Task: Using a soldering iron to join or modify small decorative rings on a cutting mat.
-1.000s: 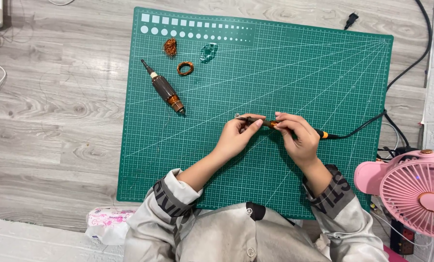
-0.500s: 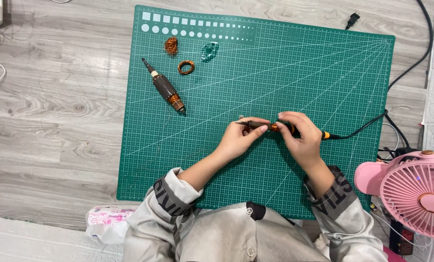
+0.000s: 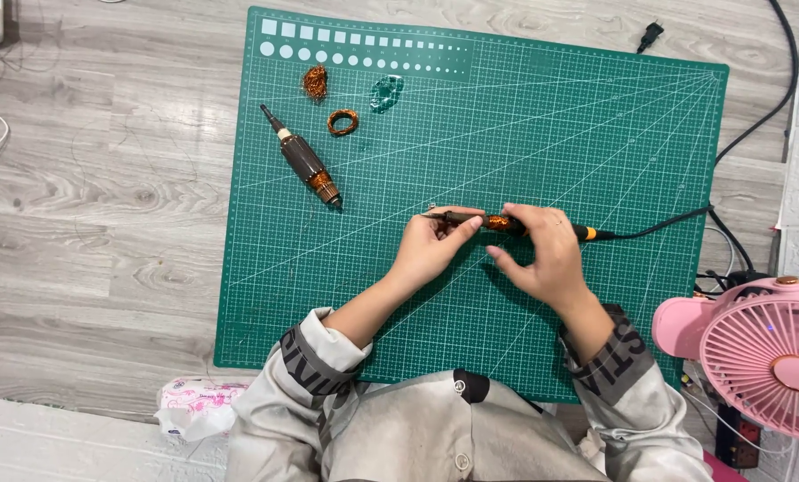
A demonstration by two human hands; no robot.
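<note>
— Where are the hands?

— Both are over the middle of the green cutting mat (image 3: 596, 134), close together. The left hand (image 3: 431, 250) pinches the thin front end of a dark soldering iron (image 3: 507, 223) between thumb and fingertips. The right hand (image 3: 547, 259) curls over the iron's body, fingers closed on it, just behind an orange band of copper-coloured winding.

— So both are clamped on the same tool?

— Yes, one at each end. The iron lies nearly level, tip pointing to the person's left, and its black cord (image 3: 663, 228) runs off to the right edge of the mat.

— What else is on the mat?

— Well apart, toward the upper left, a second pen-shaped tool (image 3: 301, 165) lies slanted, with a copper coil near its lower end. Above it sit a tangle of copper wire (image 3: 315, 83), a small copper ring (image 3: 343, 122) and a crumpled clear bit (image 3: 386, 91).

— And off the mat?

— A pink fan (image 3: 765, 353) at the lower right, a pack of tissues (image 3: 194, 406) at the lower left, all on a grey wooden floor (image 3: 87, 223).
</note>
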